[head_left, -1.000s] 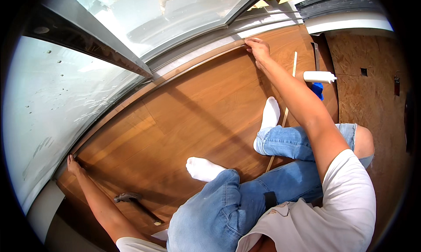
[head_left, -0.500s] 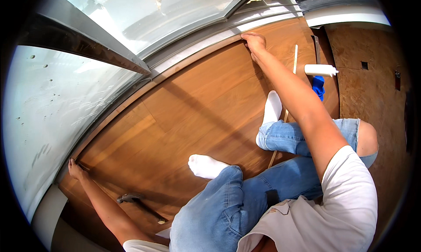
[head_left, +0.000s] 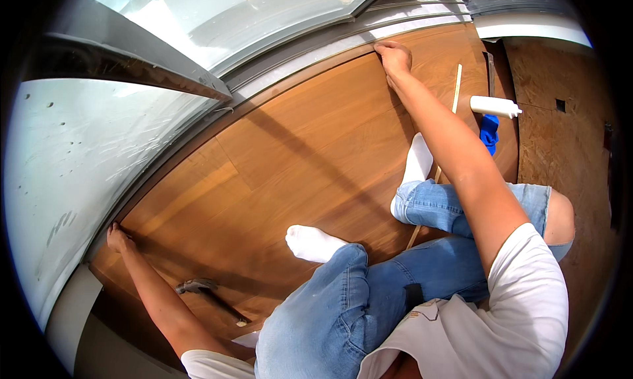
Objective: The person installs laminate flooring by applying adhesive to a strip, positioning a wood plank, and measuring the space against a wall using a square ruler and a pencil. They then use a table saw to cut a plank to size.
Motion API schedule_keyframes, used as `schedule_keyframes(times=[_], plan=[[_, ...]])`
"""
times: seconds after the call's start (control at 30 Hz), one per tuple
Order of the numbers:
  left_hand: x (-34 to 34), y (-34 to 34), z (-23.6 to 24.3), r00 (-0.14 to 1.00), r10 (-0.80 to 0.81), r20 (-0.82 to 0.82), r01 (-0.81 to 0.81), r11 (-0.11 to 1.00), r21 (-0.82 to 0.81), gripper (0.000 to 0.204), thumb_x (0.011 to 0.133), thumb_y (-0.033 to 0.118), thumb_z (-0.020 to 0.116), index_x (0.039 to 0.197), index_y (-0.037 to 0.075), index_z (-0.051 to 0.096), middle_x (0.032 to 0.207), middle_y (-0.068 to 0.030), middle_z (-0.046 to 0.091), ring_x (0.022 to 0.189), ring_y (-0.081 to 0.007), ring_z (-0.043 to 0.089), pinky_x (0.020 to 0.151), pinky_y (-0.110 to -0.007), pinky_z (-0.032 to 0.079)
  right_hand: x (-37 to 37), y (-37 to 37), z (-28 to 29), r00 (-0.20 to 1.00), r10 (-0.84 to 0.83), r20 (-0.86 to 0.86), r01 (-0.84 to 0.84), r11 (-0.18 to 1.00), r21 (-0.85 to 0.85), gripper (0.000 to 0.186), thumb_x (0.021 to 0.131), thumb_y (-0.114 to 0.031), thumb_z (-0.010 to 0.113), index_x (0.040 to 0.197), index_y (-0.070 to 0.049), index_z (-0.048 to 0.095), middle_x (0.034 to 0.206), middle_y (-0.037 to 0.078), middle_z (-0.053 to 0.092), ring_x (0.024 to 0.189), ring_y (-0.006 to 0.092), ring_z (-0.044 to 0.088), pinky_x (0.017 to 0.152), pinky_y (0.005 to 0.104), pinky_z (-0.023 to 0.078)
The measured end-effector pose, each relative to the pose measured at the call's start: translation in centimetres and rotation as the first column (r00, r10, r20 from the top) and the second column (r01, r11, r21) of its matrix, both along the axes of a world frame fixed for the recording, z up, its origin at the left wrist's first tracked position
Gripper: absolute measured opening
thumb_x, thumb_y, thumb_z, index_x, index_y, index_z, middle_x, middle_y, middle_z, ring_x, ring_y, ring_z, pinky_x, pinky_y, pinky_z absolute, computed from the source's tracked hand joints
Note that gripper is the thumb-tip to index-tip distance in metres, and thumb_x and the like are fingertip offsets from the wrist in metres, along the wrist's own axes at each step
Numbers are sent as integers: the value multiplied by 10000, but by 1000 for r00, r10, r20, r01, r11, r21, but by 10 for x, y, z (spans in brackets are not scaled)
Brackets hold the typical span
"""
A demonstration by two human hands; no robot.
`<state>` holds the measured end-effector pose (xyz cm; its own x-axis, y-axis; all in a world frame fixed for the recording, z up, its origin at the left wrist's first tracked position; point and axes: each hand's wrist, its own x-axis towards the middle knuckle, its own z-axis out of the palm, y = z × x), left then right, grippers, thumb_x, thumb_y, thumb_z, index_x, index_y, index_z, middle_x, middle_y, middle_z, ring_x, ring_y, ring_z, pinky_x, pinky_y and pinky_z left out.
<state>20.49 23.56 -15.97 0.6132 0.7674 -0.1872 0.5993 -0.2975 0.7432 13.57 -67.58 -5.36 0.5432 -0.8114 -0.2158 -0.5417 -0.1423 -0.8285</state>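
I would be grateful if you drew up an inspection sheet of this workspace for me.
Surface: brown wood floor, partly shadowed.
Job's things: long brown strip along the floor's edge by the glass.
Clutter: hammer at lower left; white bottle on its side, blue item of unclear kind and thin pale stick toward the right.
Hands: left hand and right hand at the strip, far apart; gripping or pressing unclear.
Cables: nothing seen.
Surroundings: glass panels beside a grey frame post; wood-chip board on the right.

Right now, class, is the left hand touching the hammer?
Apart: the head view shows wooden floor between the left hand and the hammer.
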Motion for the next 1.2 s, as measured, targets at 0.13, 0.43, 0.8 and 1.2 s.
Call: schedule_keyframes(times=[0.13, 0.43, 0.8, 1.2], plan=[[-5, -4, 1, 993, -36, -113, 39, 999, 28, 372, 926, 225, 771, 1239, 25, 736, 838, -96, 732, 478, -203, 528, 446, -340, 416, -5, 2, -3, 985, -2, -171, -32, 980, -197, 226, 922, -268, 728, 1019, -72, 786, 997, 69, 781, 948, 222, 715, 855, 372, 545], [23, 107, -12, 970, -190, -154, 177, 980, -94, 398, 966, 216, 697, 1258, -52, 672, 971, -181, 741, 653, -257, 665, 466, -354, 466, 8, 16, 4, 988, -51, -144, 23, 982, -189, 256, 905, -305, 760, 992, -65, 780, 989, 104, 778, 962, 273, 726, 884, 390, 550], [-3, 10, -29, 976, -158, -149, 151, 987, -56, 347, 1003, 146, 659, 1264, -81, 660, 1115, -173, 742, 748, -243, 697, 524, -323, 504, -22, 17, 2, 990, -63, -124, 9, 920, -391, 188, 906, -241, 733, 958, -60, 744, 1031, 109, 714, 982, 312, 684, 883, 412, 542], [-12, -23, 19, 931, -219, -292, 345, 791, 506, 443, 964, 337, 742, 1243, -6, 728, 1209, -192, 744, 1103, -342, 704, 983, -436, 530, -13, 105, 5, 657, 735, -167, -514, 275, -812, 288, 839, -19, 687, 1119, -84, 709, 1145, 53, 665, 1114, 276, 620, 980, 421, 499]])
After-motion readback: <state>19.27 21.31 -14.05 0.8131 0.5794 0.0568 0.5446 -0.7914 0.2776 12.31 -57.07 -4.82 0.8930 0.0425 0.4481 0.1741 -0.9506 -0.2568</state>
